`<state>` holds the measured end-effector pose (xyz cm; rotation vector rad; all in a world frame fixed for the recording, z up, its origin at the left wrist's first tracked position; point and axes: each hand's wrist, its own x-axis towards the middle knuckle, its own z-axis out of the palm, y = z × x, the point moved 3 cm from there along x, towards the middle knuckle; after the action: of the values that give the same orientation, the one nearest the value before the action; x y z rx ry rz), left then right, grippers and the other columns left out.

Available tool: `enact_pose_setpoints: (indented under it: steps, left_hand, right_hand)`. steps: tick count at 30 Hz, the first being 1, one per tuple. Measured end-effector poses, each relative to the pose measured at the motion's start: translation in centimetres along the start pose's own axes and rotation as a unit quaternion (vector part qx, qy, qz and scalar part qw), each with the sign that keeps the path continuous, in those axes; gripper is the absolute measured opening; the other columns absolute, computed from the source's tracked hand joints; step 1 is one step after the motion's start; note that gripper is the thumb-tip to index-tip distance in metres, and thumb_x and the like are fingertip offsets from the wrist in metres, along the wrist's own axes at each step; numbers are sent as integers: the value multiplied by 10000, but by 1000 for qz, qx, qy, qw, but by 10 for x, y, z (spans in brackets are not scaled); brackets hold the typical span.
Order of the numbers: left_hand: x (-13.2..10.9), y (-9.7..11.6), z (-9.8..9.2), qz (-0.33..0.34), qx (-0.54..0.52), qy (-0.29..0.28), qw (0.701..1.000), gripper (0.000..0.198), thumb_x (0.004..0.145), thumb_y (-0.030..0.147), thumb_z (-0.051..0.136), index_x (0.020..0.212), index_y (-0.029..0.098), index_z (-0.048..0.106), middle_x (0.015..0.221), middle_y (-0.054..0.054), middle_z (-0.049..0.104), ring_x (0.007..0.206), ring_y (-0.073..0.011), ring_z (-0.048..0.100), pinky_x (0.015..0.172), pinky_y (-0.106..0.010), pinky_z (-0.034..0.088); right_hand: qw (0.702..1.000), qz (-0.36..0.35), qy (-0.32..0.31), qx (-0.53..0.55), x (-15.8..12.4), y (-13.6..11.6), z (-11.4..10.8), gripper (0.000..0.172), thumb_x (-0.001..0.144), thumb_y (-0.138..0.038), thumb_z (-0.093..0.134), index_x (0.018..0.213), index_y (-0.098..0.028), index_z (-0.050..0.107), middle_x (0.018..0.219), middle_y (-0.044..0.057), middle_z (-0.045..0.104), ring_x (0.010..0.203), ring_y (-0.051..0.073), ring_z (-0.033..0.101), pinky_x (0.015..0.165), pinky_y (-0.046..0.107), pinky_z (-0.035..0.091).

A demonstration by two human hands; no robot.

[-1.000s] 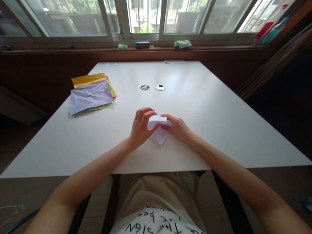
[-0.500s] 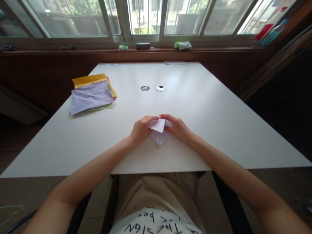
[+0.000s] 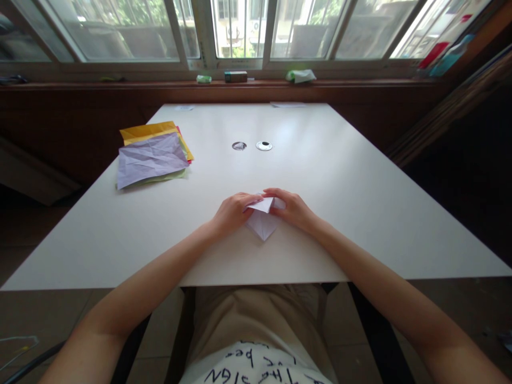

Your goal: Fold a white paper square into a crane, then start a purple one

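Left hand (image 3: 231,214) and right hand (image 3: 296,210) pinch partly hidden, folded white paper (image 3: 262,225) at its sides, apparently mid-fold; creasing next needs alignment.

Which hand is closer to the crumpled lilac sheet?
The left hand: it lies right of the lilac sheet, closer to the person. The right hand lies farther right.

An ordinary indoor room, perhaps home or office, is showing in its white worktop (image 3: 340,186), wooden windowsill (image 3: 360,83), barred windows (image 3: 304,32) and tiled floor (image 3: 156,341).
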<state>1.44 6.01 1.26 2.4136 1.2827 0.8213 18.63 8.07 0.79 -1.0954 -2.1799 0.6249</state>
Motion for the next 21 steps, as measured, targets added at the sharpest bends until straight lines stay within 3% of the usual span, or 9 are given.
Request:
enact_pose_setpoints:
  steps: [8,15,21]
  left_hand:
    - [-2,-1,6,31,21,-17,999,395,736,127,525,1113,229,580,1104,-43,628,1021,-185,579,871,-322,472]
    - [1,1,4,93,55,-74,991,487,722,168,551,1205,156,497,1250,-80,536,1174,-214,470,988,-365,391]
    - [3,-2,3,73,47,-79,993,377,788,170,485,1159,201,541,1209,-34,574,1140,-195,499,978,-352,394]
  right_hand:
    - [1000,-10,-9,6,-1,-2,-1,374,723,-243,588,1095,-230,547,1004,24,674,923,171,623,831,323,475]
    - [998,-36,-17,-39,0,4,3,427,724,-195,563,1148,-204,520,1145,73,604,1071,199,548,930,368,427]
    - [999,-29,-26,-20,0,4,2,390,734,-233,579,1122,-213,548,1129,65,605,1070,196,540,944,373,415]
